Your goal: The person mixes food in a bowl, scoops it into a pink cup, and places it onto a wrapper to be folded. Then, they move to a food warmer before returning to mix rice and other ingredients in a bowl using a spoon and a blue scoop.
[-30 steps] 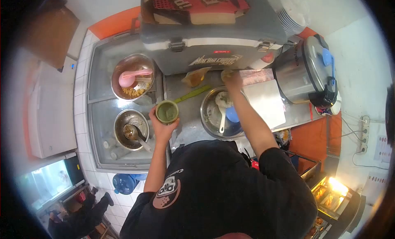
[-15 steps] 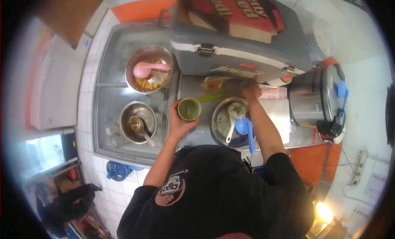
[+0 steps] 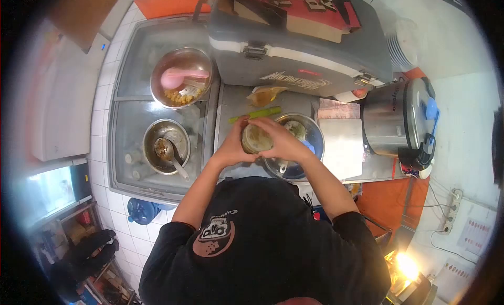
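Observation:
Between my hands is a round cup (image 3: 257,138), its top now pale and cloudy. My left hand (image 3: 233,146) wraps its left side, and my right hand (image 3: 286,142) curves round its right side and upper rim. Just behind the cup lies a long green object (image 3: 262,113). Partly under my right hand is a metal bowl (image 3: 317,142) with a whitish-green scoop (image 3: 295,129) and a blue scoop (image 3: 308,146). A small bag with orange-brown contents (image 3: 264,96) rests farther back.
At left, a glass-topped case (image 3: 123,142) bears a metal bowl (image 3: 156,98) with a pink scoop (image 3: 172,79) and another bowl (image 3: 149,161) with a spoon. Behind stands a grey cooler (image 3: 231,66). Papers (image 3: 341,147) and a large steel pot (image 3: 386,116) are at right.
My right hand has come from the back of the counter to the cup. My left hand has moved the cup slightly right. The cup's green contents now look covered by something pale.

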`<state>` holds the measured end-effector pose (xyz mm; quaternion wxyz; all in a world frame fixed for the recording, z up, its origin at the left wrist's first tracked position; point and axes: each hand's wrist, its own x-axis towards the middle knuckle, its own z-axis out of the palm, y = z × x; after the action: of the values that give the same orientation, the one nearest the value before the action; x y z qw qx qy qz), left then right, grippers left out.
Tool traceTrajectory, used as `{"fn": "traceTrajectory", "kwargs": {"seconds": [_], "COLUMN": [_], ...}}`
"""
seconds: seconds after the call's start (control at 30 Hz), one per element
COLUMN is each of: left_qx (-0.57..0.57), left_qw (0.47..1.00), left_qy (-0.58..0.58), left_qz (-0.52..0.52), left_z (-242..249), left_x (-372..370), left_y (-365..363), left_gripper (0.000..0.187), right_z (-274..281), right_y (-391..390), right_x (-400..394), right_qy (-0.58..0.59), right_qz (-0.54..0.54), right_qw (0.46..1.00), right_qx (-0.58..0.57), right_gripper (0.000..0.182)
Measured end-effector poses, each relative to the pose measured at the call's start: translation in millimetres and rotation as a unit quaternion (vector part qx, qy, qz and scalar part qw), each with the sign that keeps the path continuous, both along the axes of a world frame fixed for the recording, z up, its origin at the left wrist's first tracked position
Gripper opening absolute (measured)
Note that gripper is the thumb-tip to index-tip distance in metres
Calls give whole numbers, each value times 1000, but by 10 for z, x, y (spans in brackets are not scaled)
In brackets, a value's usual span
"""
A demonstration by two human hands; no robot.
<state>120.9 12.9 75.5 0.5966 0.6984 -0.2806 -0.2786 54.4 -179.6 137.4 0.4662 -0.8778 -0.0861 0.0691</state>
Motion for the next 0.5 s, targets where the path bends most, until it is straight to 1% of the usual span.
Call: {"fn": "traceTrajectory", "kwargs": {"seconds": [0.03,0.07,0.1,0.17,0.23,0.27,0.3,0.33,0.37,0.4,0.43,0.47,0.5], "left_qx": [-2,-3,-2,-23,-15,-5,-7,-8,-9,-10,-11,-13,-15], "left_qw": [999,997,997,991,992,993,993,995,997,997,999,997,997], "left_qy": [23,47,45,97,91,90,90,84,77,75,31,-14,-15], "left_qz": [-33,-65,-65,-89,-81,-74,-75,-46,-19,-21,29,80,78], "left_z": [35,56,64,80,-1,-39,-43,-41,-43,-73,-134,-198,-261], "left_x": [18,25,25,37,38,23,0,-21,-23,-12,18,65,129], "left_y": [28,63,96,147,179,192,201,201,195,189,178,159,130], "left_gripper": [113,118,118,117,116,115,115,113,112,112,108,104,104], "right_z": [14,-2,-19,-32,-18,-49,-84,-102,-104,-53,-21,-72,-193], "right_y": [4,4,1,32,104,144,194,222,226,247,265,267,253], "right_x": [31,43,48,46,61,51,36,21,8,-4,-21,-61,-133], "right_qy": [20,18,27,33,107,107,103,99,97,123,147,145,165], "right_qz": [56,56,74,92,32,31,3,-26,-27,-68,-109,-111,-181], "right_qw": [998,998,997,995,994,994,994,993,993,990,983,983,970], "right_qx": [20,21,15,7,-15,-16,-37,-58,-59,-24,11,11,8], "right_gripper": [89,89,88,86,87,87,86,86,86,84,81,81,76]}}
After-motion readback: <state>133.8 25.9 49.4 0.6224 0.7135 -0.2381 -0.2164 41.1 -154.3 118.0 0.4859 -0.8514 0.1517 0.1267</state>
